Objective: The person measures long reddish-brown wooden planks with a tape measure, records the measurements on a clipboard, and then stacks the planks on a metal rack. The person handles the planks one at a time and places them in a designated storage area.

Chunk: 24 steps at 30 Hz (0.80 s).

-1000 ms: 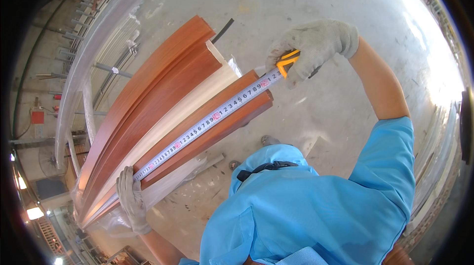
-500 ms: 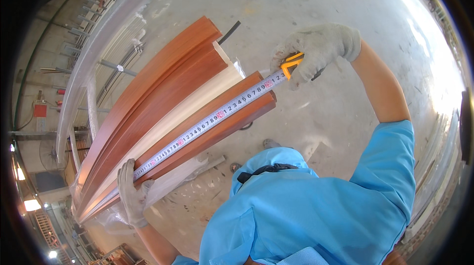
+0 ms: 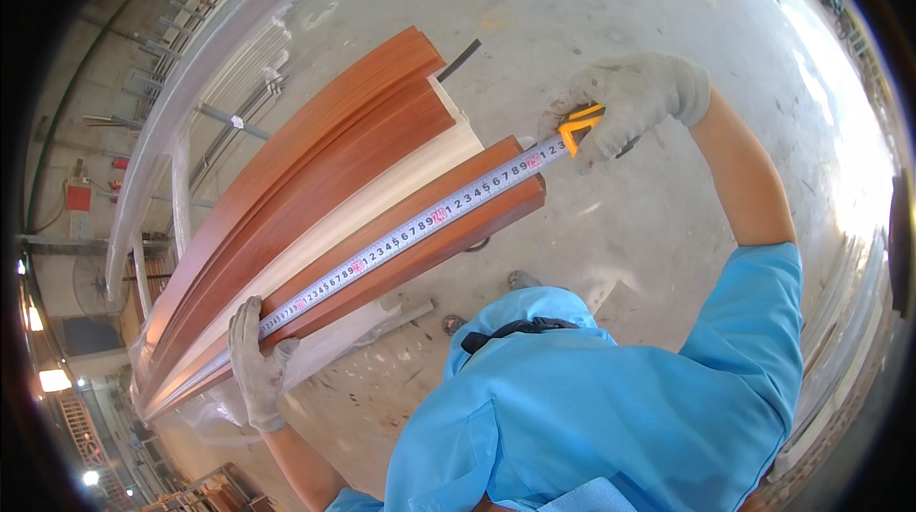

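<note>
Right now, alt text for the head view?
Two gloved hands stretch a tape measure along a reddish-brown board: left hand pins the tape's end, right hand holds the yellow case. More boards lie alongside, above a concrete floor.

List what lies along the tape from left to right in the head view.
Left hand pinning the tape's end → tape stretched along the brown board → yellow tape case → right hand.

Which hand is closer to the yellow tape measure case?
Right. The right hand grips the yellow tape measure case at the board's far end; the left hand pins the tape's other end down the reddish board.
</note>
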Available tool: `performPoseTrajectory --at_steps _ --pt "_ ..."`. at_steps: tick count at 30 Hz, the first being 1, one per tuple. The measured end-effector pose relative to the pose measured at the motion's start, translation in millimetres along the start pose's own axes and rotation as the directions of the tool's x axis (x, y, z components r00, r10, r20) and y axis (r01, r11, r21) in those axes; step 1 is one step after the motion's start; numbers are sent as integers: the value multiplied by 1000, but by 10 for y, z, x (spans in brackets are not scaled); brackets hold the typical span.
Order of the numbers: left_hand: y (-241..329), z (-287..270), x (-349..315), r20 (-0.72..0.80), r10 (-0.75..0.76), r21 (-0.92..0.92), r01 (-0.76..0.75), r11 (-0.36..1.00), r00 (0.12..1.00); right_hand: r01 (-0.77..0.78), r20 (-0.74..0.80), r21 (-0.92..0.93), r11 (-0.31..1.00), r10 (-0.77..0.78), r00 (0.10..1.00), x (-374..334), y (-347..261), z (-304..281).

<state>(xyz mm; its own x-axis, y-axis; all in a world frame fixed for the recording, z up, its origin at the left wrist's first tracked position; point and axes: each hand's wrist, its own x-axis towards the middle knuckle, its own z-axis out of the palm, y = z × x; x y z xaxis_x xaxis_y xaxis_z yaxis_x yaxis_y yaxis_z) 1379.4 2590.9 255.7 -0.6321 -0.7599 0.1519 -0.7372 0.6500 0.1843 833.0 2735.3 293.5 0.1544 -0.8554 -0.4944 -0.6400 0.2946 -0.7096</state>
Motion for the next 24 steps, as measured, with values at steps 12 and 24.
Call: performPoseTrajectory --at_steps 12,24 --pt "48 65 -53 -271 35 286 46 957 962 66 143 -175 982 -41 989 -21 142 -159" --pt "-489 261 -581 -95 -917 -943 -330 -42 388 76 -6 182 980 -76 997 568 -1118 395"
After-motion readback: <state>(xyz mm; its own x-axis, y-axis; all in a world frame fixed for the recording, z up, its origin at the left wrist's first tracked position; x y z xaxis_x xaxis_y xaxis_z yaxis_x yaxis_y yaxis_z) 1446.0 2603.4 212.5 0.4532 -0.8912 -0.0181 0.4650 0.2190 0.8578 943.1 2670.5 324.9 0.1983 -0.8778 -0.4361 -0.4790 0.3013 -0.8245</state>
